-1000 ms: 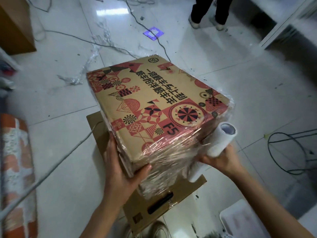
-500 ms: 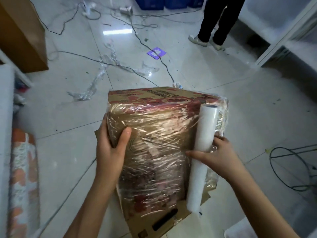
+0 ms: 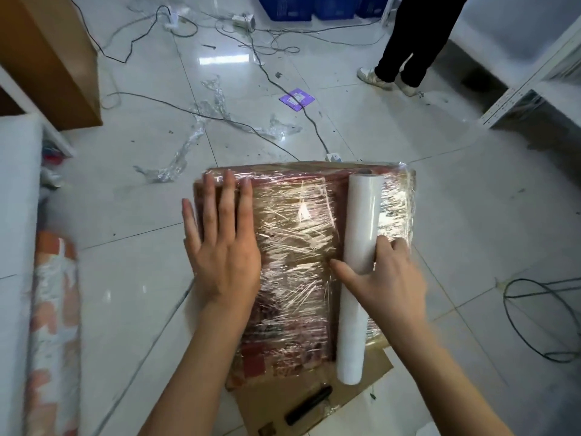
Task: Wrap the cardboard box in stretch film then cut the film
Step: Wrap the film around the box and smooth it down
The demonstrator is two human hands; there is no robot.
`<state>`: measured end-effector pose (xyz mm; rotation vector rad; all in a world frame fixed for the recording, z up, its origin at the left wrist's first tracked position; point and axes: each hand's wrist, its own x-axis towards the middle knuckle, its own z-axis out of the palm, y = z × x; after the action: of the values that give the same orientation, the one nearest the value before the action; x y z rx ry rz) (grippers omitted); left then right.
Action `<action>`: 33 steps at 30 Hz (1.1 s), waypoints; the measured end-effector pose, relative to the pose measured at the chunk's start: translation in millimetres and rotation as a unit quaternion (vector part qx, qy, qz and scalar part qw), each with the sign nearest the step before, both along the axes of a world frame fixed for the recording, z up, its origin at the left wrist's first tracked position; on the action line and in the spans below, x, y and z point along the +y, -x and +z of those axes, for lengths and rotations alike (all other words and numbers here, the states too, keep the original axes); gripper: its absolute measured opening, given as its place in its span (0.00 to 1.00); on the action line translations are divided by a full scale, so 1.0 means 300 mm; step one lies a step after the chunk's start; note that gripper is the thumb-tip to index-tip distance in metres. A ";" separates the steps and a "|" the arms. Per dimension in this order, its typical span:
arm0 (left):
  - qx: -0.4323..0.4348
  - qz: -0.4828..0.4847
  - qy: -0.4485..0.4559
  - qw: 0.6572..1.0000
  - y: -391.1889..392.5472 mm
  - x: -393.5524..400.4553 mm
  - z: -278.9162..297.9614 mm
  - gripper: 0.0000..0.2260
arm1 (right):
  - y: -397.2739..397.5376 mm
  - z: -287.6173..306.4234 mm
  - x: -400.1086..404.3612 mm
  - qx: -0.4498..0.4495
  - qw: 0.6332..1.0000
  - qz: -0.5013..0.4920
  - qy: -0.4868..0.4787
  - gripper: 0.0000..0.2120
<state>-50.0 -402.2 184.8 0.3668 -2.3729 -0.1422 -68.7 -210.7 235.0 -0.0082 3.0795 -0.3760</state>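
Note:
The cardboard box (image 3: 298, 247), brown with a red print, lies flat under several glossy layers of stretch film. My left hand (image 3: 224, 247) presses flat on its left part, fingers straight and pointing away from me. The white film roll (image 3: 358, 247) lies lengthwise along the box's right part, its near end reaching past the box edge. My right hand (image 3: 390, 278) grips the roll at its middle, thumb on the left side and fingers curled over the right.
The box rests on a second brown box (image 3: 345, 401) with a black handle slot. Film scraps (image 3: 188, 146) and cables (image 3: 540, 316) lie on the tiled floor. A person's legs (image 3: 405, 51) stand at the back right. A wooden cabinet (image 3: 47, 58) stands back left.
The box has tipped over from its printed face onto a flat wrapped side. My left hand moved from gripping the corner to pressing flat on top. The roll came round onto the box's right part.

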 end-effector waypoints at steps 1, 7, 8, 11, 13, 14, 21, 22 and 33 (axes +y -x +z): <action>-0.015 -0.004 -0.006 1.000 0.003 -0.004 0.002 0.21 | 0.000 0.000 0.007 0.002 0.999 0.002 0.042 0.26; -0.096 0.005 -0.009 0.995 0.050 -0.040 0.017 0.28 | 0.012 0.027 0.012 -0.029 0.972 0.024 0.231 0.22; -0.100 0.005 -0.008 0.995 0.061 -0.043 0.021 0.28 | 0.021 0.034 0.009 -0.053 0.958 0.018 0.280 0.24; -0.111 0.003 -0.005 0.994 0.087 -0.050 0.029 0.28 | 0.041 0.057 -0.008 -0.126 0.908 0.014 0.400 0.27; -0.116 0.005 -0.008 0.993 0.098 -0.062 0.031 0.28 | 0.051 0.080 -0.007 -0.205 0.880 0.043 0.425 0.30; -0.116 0.007 -0.009 0.993 0.102 -0.069 0.032 0.28 | 0.058 0.092 0.001 -0.246 0.872 0.070 0.417 0.31; -0.113 -0.002 -0.013 0.994 0.130 -0.089 0.035 0.29 | 0.118 0.127 0.066 -0.258 0.876 0.120 0.388 0.14; -0.115 -0.002 -0.013 0.993 0.132 -0.092 0.036 0.29 | 0.130 0.120 0.074 -0.237 0.886 0.106 0.384 0.15; -0.133 -0.010 -0.008 0.991 0.139 -0.104 0.044 0.29 | 0.201 0.123 0.126 -0.230 0.895 0.060 0.376 0.26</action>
<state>-91.6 -433.4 197.9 0.3906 -2.6395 -0.1271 -129.1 -172.8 271.9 -0.1127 2.2797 -1.3082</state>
